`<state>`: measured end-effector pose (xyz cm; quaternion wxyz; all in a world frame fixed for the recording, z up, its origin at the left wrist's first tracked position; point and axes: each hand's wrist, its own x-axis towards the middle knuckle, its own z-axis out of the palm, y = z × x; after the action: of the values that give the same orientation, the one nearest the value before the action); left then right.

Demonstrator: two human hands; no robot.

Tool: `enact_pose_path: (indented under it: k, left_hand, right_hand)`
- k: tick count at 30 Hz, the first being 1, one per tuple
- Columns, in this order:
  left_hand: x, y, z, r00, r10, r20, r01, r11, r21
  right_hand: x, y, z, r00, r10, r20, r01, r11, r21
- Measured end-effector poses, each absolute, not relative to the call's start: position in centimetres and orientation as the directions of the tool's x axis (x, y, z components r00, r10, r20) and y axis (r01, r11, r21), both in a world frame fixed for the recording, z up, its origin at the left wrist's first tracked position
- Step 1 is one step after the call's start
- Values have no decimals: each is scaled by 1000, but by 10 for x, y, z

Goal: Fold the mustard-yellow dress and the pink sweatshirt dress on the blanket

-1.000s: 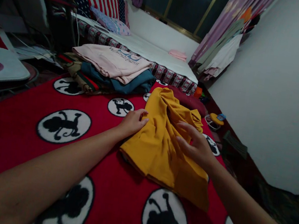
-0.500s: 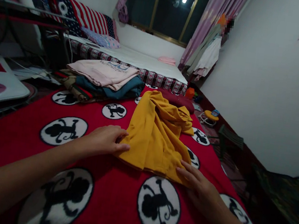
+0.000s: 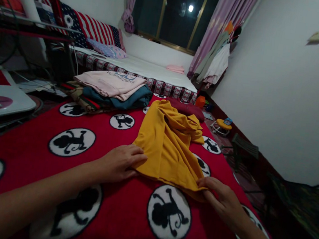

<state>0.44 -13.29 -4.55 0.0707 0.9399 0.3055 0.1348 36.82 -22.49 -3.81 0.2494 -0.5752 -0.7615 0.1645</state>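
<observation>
A mustard-yellow garment (image 3: pixel 167 148) lies spread and partly bunched on a red blanket (image 3: pixel 122 217) printed with black monkey figures in white circles. Its near hem faces me, while the far end is crumpled into folds. At the near left corner, my left hand (image 3: pixel 122 163) is closed on the cloth, thumb below and fingers over the edge. My right hand (image 3: pixel 221 197) pinches the near right corner of the hem between thumb and fingers. Beyond the yellow cloth rests a dark red garment (image 3: pixel 189 110), partly hidden by it.
Folded clothes, with a pale pink sweatshirt (image 3: pixel 111 83) over a teal garment (image 3: pixel 120 100), are stacked at the blanket's far left. A white-topped bed (image 3: pixel 145 68) stands under the window. At right are a small yellow stool (image 3: pixel 223 124) and a dark folding stool (image 3: pixel 244 147).
Both hands have gone from resting against the yellow garment to gripping its near corners. The right corner of the hem is now slightly lifted. The view has shifted a little.
</observation>
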Motion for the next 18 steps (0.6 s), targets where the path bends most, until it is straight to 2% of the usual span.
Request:
enact_pose_path:
  k: [2, 5, 7, 10, 14, 18]
  left_hand:
    - [3, -132, -46, 799, 567, 201, 535, -822, 192]
    - [3, -130, -45, 823, 539, 179, 522, -842, 132]
    - [4, -128, -42, 825, 541, 163, 535, -841, 83]
    - [2, -123, -31, 793, 580, 187, 583, -811, 42]
    - [-8, -121, -19, 738, 635, 229, 624, -771, 128]
    - [-16, -128, -21, 743, 657, 126, 628, -750, 208]
  right_hand:
    - [369, -221, -40, -195, 956, 219, 738, 290, -609]
    - [377, -208, -48, 17, 957, 291, 667, 206, -716]
    - [382, -193, -57, 157, 959, 234, 579, 102, -809]
    - [386, -167, -64, 232, 969, 89, 409, -14, -912]
    - [380, -128, -61, 273, 958, 91, 401, -27, -916]
    - [375, -78, -59, 399, 911, 107, 437, -86, -895]
